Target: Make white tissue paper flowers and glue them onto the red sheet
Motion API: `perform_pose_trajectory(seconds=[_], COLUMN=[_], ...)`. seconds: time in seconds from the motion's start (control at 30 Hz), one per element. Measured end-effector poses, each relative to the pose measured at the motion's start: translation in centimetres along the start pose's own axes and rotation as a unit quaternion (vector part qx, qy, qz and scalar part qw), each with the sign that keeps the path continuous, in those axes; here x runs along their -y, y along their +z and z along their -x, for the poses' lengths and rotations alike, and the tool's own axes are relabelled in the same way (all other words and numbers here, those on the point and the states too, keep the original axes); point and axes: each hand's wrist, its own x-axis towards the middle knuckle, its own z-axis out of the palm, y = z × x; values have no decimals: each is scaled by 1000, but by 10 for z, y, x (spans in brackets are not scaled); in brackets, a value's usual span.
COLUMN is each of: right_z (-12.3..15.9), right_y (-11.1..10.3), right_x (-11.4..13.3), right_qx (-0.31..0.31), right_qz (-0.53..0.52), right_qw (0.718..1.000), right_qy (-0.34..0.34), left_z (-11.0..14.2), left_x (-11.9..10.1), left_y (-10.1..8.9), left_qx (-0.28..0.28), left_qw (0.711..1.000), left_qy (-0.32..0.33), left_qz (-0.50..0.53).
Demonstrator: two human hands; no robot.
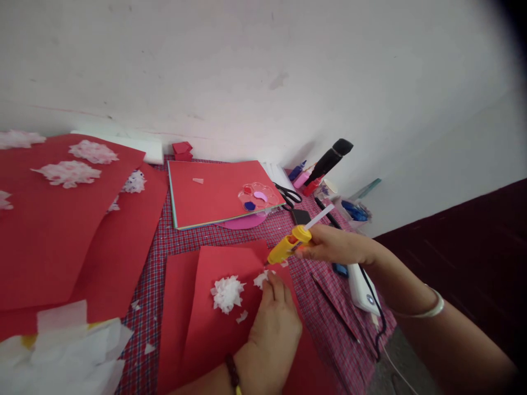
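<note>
My right hand point(329, 244) is wrapped round a yellow hot glue gun point(284, 247) with a white glue stick point(320, 216) poking out of its back. The nozzle points down and left at small white tissue paper pieces point(261, 278) on a red sheet of paper point(214, 334). There my left hand point(276, 318) rests, its closed fingertips on the tissue paper, close to the nozzle. To the left of my fingers a round white tissue paper tuft point(228, 294) sits on the same sheet. A loose scrap point(242, 316) lies just below it.
Red sheets with pinkish tufts point(69, 173) and white tissue squares point(61, 356) lie at left. Behind are stacked coloured sheets point(206, 186), a paint palette point(257, 196) and black scissors point(289, 195). Paint bottles point(302, 176), a pencil point(335, 307) and a white power strip point(362, 288) with cable are at right.
</note>
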Motion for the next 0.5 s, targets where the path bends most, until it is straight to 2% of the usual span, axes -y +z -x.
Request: perform_pose_trajectory(seconds=[0.13, 0.27, 0.37, 0.5], right_z=[6, 18, 28, 40], right_y=[4, 27, 52, 86], right_x=[-5, -13, -23, -36], right_qx=[-107, -218, -235, -242], right_qz=[15, 121, 151, 211], right_qw=[994, 967, 959, 945], right_qy=[34, 50, 45, 55], left_z=[1, -2, -5, -1], left_x=[0, 6, 13, 37], left_y=[2, -8, -27, -65], left_qx=[-4, 13, 47, 77], left_qw=[1000, 1000, 998, 985], left_qy=[2, 16, 31, 45], left_qz=[9, 6, 36, 150])
